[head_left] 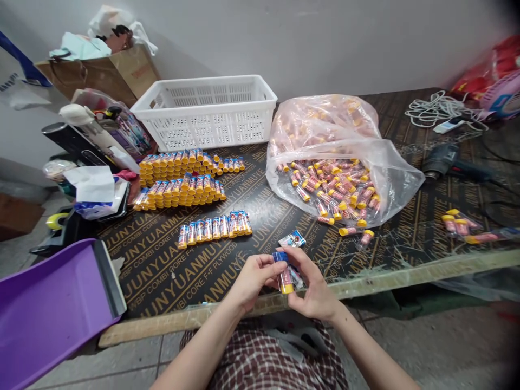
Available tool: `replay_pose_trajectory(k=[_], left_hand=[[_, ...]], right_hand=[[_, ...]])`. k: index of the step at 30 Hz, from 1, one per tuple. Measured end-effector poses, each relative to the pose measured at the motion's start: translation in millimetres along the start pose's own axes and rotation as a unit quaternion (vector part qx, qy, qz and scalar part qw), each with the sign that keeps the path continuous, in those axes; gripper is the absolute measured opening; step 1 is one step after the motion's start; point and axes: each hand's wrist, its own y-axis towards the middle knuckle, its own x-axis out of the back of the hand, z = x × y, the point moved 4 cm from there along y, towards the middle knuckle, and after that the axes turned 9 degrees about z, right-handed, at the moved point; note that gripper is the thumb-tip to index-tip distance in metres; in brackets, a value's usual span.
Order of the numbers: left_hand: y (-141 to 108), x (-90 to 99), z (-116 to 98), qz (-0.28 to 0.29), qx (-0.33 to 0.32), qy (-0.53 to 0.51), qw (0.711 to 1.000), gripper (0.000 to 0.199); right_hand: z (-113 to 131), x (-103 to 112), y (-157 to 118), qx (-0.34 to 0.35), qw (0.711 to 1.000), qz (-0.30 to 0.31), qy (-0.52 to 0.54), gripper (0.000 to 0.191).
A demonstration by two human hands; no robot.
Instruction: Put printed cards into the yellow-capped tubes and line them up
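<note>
Head view, largest first: our dark printed plywood tabletop (255, 200) runs across the scene, and on it a clear plastic bag (320, 127) lies with its mouth toward us, many small yellow-capped tubes (337, 184) inside and a few loose just in front. Left of the bag, near the wall, stands a white slotted crate (203, 127). In front of it, blue-topped tubes are stacked in two blocks (174, 187), and nearer us a single row (215, 227) sits side by side, yellow ends toward us.

Our hands meet near the table's front edge. Our left hand (254, 279) pinches one tube (285, 277) between thumb and fingers. Our right hand (312, 287) curves around its other side, fingertips by the upper end and thumb near the lower; we cannot tell whether it presses or only steadies. The tube is tilted slightly between our hands. A loose printed sleeve (293, 238) lies on the tabletop just beyond our fingers.

We judge the step in hand to be settling the blue-edged wrap (279, 257) around this tube. To do it well, we should grip lightly, since a hard pinch could crease thin film, ease the wrap evenly all round rather than tug one side, and see that it sits square to the yellow cap (287, 289).
</note>
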Motion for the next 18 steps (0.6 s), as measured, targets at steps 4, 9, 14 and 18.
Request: replay_pose_trajectory(k=[4, 9, 14, 18], left_hand=[[-1.6, -2.1, 1.2, 0.000, 0.002, 0.002, 1.000, 0.037], [-2.8, -2.5, 1.9, -0.001, 0.003, -0.001, 1.000, 0.037], [-4.0, -1.9, 1.3, -0.001, 0.003, -0.004, 1.000, 0.035], [-3.9, -0.9, 0.6, -0.004, 0.006, -0.007, 1.000, 0.035]], right_hand=[[0.1, -0.7, -1.3, -0.003, 0.999, -0.025, 0.028, 0.081], [0.9, -0.9, -1.4, -0.004, 0.999, -0.029, 0.042, 0.082], [2.8, -1.9, -0.4, 0.004, 0.998, -0.032, 0.054, 0.083], [3.4, -2.0, 0.7, 0.009, 0.998, -0.040, 0.055, 0.081]])
